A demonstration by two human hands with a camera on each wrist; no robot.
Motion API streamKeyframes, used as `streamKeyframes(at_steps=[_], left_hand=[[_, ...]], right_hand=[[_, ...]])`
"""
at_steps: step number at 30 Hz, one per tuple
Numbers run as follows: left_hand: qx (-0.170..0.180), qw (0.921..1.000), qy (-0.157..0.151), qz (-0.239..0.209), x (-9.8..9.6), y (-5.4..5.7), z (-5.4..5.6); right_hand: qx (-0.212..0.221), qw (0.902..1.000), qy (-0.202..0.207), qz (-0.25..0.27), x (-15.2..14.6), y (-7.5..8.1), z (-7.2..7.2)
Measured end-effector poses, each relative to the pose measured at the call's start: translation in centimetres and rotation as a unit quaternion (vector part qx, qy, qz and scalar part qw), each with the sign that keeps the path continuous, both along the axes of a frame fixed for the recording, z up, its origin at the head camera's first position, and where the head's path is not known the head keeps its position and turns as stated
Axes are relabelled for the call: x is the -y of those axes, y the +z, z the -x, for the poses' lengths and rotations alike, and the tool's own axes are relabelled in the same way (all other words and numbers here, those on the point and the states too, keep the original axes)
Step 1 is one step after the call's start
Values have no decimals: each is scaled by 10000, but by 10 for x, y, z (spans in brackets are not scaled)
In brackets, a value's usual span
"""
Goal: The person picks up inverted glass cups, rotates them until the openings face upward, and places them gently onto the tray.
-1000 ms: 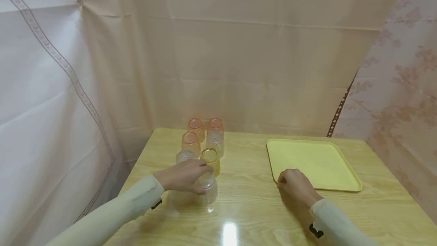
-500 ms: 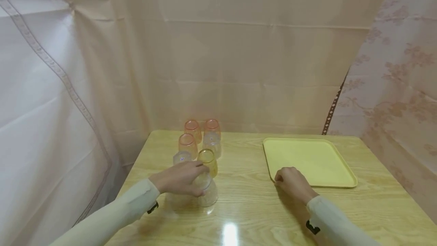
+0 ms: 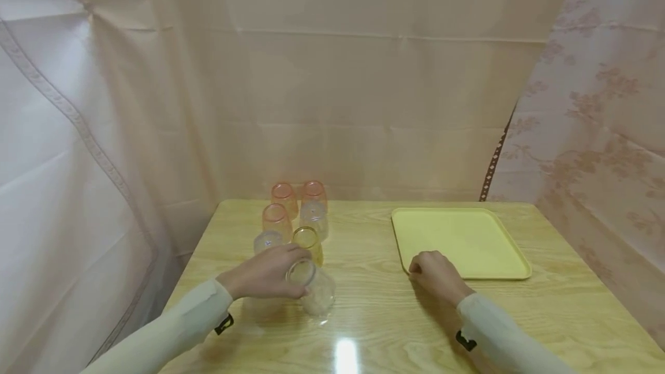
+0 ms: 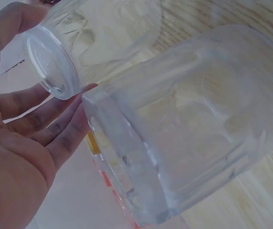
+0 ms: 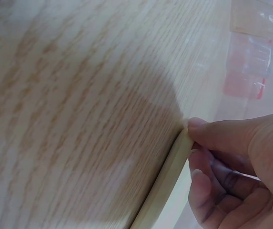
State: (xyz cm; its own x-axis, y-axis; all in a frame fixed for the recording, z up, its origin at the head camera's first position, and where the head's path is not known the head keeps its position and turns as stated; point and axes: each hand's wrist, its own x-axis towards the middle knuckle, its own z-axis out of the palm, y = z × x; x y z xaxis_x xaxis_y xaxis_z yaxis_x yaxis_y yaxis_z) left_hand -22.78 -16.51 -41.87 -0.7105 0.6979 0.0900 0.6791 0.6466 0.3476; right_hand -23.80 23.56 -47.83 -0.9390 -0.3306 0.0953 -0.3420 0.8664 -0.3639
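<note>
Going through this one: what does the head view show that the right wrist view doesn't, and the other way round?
Only the head view: the left hand holding a clear glass, both pale sleeves, and the patterned cloth at the right.

Only the right wrist view: the inner side of the right hand, its curled fingers seen close up.

Both: that hand at a corner of the yellow tray, the wooden table and a pink glass.

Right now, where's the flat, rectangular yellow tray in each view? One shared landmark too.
Head: the yellow tray is right of centre, its near-left corner at the right hand.
Left wrist: not in it.
Right wrist: only partly in, its rim at lower centre.
Shared landmark: the wood-grain tabletop, in all three.
</note>
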Motion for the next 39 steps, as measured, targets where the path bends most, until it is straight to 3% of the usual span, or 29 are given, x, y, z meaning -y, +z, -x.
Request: streamKeyframes(at_steps=[13,19,26,31,34,39], left_hand=[[229,9945,97,-1014,-7,-3,-3],[699,9858,161,-1519,-10,-5,-3],[908,9806,481,-1669,-12,-11,-1],[1060,9749,779,-1796,-16,-13,-4],[1222,9683,1011,-1929,-19,-13,-6],[1387,9598,1275,-2079,-22,-15,-5]], right_hand=[[5,10000,-1,-19,-2,-3,-1],[-122,9999,110,-3,-3,-3,-1],[-224,9996,166,-24,1,0,-1],[-327,9994,-42,54,8,5,1],[-323,9989,-55,334,12,8,1],[-10,9950,291,959,16,10,2]])
